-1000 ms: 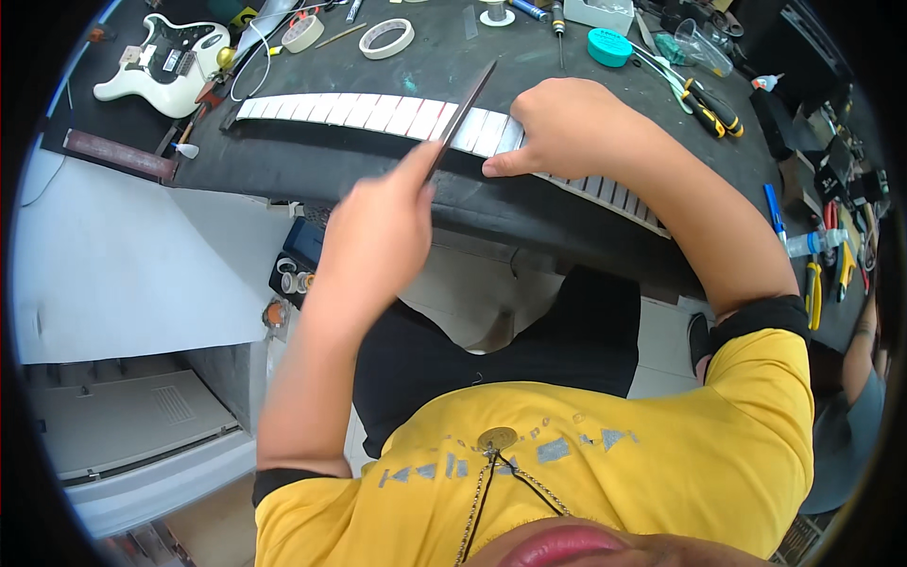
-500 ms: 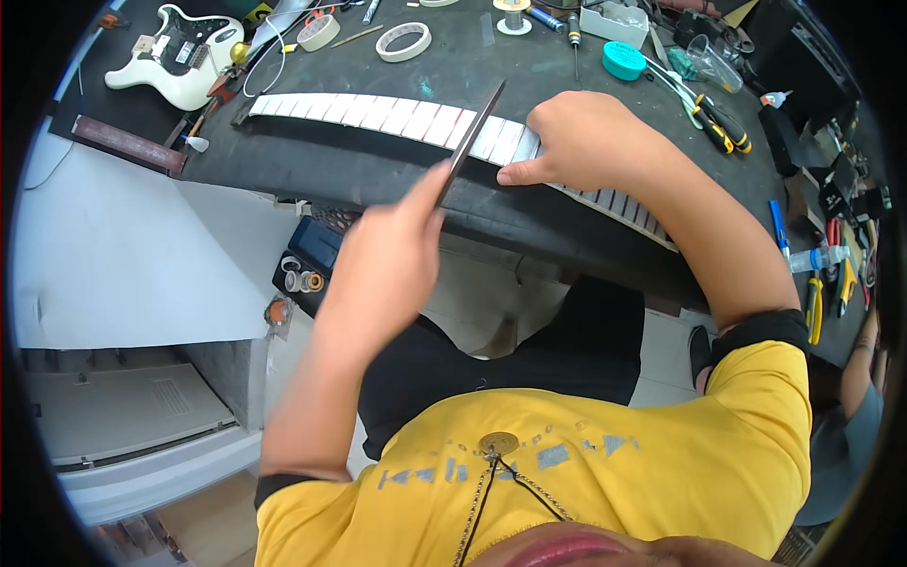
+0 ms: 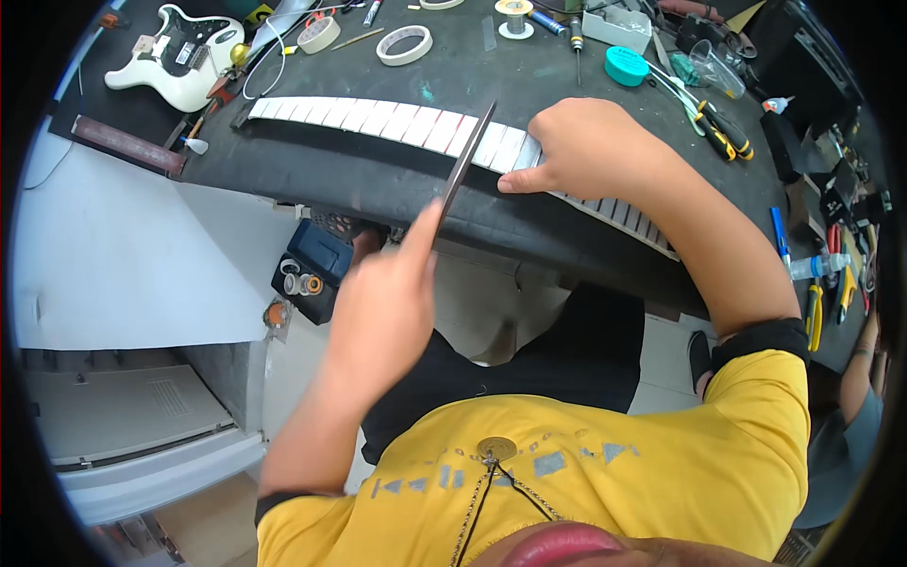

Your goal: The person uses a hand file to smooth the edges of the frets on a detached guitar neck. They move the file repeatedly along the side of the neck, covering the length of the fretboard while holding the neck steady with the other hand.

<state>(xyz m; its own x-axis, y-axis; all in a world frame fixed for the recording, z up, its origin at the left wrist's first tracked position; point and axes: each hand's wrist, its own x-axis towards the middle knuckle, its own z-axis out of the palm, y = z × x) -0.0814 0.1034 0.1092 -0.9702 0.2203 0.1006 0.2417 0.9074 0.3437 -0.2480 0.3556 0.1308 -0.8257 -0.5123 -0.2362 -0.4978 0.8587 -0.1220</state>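
A guitar neck lies along the dark workbench, its left part covered in white strips between the frets and its right part showing bare dark fretboard. My right hand is wrapped over the neck right of the middle, with the thumb along the near edge. In my left hand is a thin metal file, held by its near end. The file slants up and to the right across the white strips, just left of my right hand. Whether it touches a fret cannot be made out.
A white guitar body lies at the far left. Rolls of tape, a spool, a screwdriver and a teal round tin are beyond the neck. Pliers lie at the right; another person's arm shows at the right edge.
My left hand and the file have drawn back toward me and slightly left. The right hand keeps its place on the neck.
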